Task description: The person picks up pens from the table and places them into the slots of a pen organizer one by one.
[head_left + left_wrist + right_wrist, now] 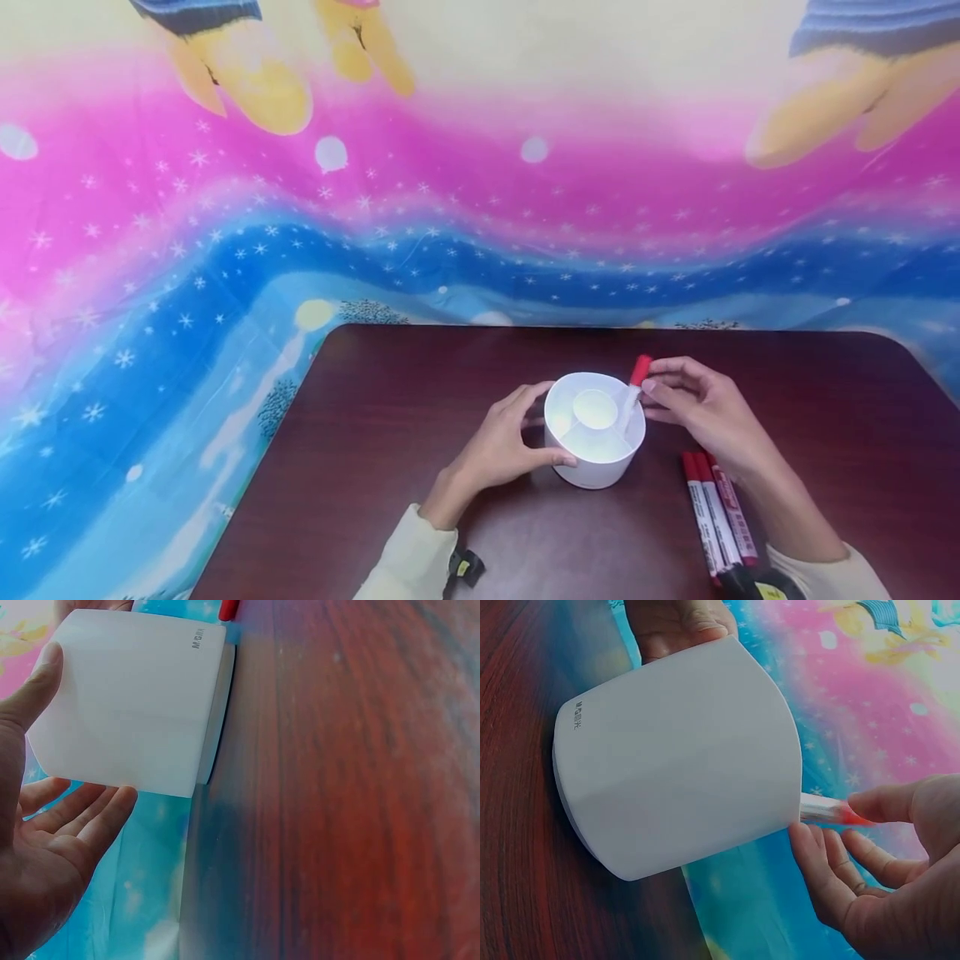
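A white pen holder [596, 475] with a round middle cup and dividers stands on the table. My left hand [501, 437] grips it from the left, thumb on the near side and fingers round the far side. In the left wrist view its white wall [135, 705] sits between that hand's thumb and fingers. A marker with a red cap [641, 369] leans in the right-hand compartment, its lower part inside the holder. My right hand [705, 408] pinches the marker near its cap; in the right wrist view the thumb [885, 802] meets the red end and the fingertips lie by the rim.
Several red-capped markers [712, 521] lie side by side on the dark wooden table [360, 467], beneath the right forearm. A colourful cloth [480, 192] hangs behind the table's far edge. Black wrist gear [467, 567] shows by the left sleeve.
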Demonstrator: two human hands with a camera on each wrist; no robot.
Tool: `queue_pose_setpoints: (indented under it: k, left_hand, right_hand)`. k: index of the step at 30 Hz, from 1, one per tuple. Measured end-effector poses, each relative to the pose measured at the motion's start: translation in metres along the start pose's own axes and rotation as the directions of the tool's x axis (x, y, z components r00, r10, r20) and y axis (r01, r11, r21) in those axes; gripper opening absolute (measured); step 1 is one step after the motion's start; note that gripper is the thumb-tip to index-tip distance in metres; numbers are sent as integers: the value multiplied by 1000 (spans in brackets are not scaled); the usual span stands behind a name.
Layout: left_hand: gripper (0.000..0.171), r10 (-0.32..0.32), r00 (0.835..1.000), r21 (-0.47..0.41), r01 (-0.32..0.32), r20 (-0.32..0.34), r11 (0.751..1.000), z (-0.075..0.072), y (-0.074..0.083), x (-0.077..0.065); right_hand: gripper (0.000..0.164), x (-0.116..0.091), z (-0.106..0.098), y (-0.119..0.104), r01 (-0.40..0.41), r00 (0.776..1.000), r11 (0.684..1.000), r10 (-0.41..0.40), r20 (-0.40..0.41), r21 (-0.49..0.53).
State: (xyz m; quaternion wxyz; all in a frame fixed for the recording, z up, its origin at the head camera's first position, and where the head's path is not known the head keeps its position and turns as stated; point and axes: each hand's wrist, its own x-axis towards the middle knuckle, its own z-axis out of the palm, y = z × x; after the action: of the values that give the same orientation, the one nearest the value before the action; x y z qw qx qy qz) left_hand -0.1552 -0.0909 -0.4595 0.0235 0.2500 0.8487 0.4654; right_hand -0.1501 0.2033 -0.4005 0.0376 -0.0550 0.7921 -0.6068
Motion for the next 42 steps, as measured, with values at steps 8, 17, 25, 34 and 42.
queue_pose_setpoints:
  k: [8, 17, 25, 34, 42]
  left_hand:
    - [100, -6, 1000, 5, 6, -8, 1000, -1, 0, -1]
    - [100, -21, 1000, -11, 21, -8, 1000, 0, 0, -2]
    - [99, -12, 1000, -25, 11, -11, 1000, 0, 1, -4]
    - [101, -10, 1000, 4, 10, 3, 1000, -1, 4, -2]
    - [108, -7, 1000, -2, 7, -4, 1000, -10, 2, -1]
  right_hand:
    - [49, -1, 0, -2, 14, 1000, 999, -13, 15, -42]
    - [48, -8, -17, 7, 42, 999, 996, -41, 16, -84]
    - [43, -23, -41, 33, 26, 1000, 987, -26, -1, -158]
    - [27, -39, -63, 59, -3, 1000, 985, -2, -29, -172]
    - [31, -49, -70, 71, -28, 999, 977, 20, -42, -209]
